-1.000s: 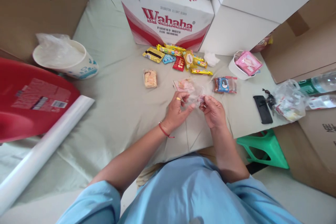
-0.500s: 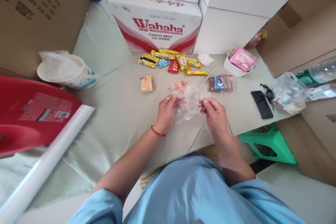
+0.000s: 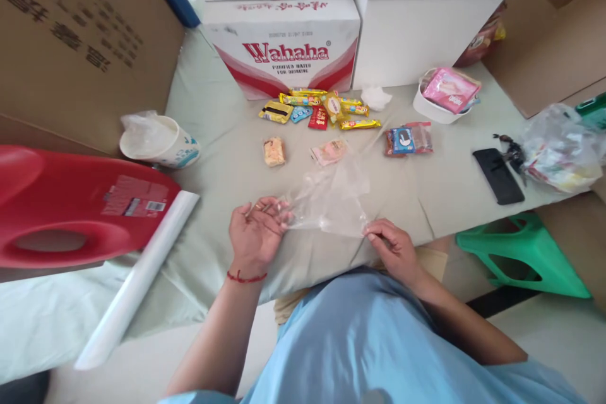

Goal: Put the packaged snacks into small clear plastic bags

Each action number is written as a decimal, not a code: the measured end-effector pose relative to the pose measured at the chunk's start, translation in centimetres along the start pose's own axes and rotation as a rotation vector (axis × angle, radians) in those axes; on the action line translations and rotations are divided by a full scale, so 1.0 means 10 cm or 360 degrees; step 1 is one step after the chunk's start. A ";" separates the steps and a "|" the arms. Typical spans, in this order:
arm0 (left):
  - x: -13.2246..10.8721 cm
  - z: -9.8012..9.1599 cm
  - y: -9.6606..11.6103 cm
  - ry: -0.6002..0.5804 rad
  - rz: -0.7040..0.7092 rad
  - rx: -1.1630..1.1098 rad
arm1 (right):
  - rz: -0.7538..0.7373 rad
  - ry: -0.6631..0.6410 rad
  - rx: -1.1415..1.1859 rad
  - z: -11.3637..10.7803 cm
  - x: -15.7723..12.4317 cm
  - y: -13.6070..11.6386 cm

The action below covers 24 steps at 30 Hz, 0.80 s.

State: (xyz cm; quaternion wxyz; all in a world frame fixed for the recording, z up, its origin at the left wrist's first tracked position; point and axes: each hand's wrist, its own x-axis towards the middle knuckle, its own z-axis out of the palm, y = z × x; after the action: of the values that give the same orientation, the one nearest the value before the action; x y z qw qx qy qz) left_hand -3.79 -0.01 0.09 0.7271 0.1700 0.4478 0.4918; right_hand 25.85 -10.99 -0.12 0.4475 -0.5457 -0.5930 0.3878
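A clear plastic bag (image 3: pixel 331 202) is stretched between my two hands just above the cloth-covered table (image 3: pixel 222 158). My left hand (image 3: pixel 258 233), with a ring and a red string at the wrist, pinches the bag's left edge. My right hand (image 3: pixel 392 249) pinches its lower right corner near the table's front edge. Beyond the bag lie a pink snack packet (image 3: pixel 330 151) and a pale biscuit packet (image 3: pixel 274 151). Further back is a cluster of yellow, red and blue snack packets (image 3: pixel 322 110). A blue cookie packet (image 3: pixel 408 139) lies to the right.
A Wahaha carton (image 3: pixel 284 44) and white boxes stand at the back. At left are a red plastic tub (image 3: pixel 71 208), a white film roll (image 3: pixel 137 278) and a lined cup (image 3: pixel 158 139). At right are a white bowl (image 3: pixel 433 112), a black phone (image 3: pixel 498 175), a filled bag (image 3: pixel 561 151) and a green stool (image 3: pixel 521 252).
Both hands have pulled back toward the table's front edge and moved apart. The clear bag, bunched between them before, is now spread wide. The view has shifted right.
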 end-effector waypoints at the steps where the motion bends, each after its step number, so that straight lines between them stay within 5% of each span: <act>1: -0.05 -0.03 0.02 -0.0074 -0.0120 0.0151 | -0.0051 -0.0021 -0.0055 -0.05 0.01 0.01; 5: -0.15 0.12 0.14 -0.0318 -0.0475 0.0820 | -0.0250 -0.0144 -0.0255 -0.20 0.08 -0.02; 11: -0.04 0.57 0.04 -0.0526 -0.0153 0.1614 | -0.0379 -0.0461 -0.0392 -0.18 0.13 -0.11; 15: 0.02 0.61 -0.19 -0.0585 -0.0086 0.1472 | -0.0076 -0.0796 -0.0362 -0.35 0.11 -0.05; 20: -0.10 0.54 -0.36 -0.0502 0.0101 0.1472 | 0.0294 -0.0343 -0.0286 -0.66 0.33 0.03; 24: -0.22 0.58 -0.41 -0.0665 0.0366 0.1543 | 0.0182 -0.0320 -0.0433 -0.44 0.74 0.01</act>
State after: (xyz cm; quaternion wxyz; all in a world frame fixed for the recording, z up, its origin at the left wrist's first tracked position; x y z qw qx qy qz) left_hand 3.02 -2.71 1.44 0.5804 0.6282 0.4478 0.2607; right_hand 30.06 -3.73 1.85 0.2851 -0.5925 -0.6499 0.3813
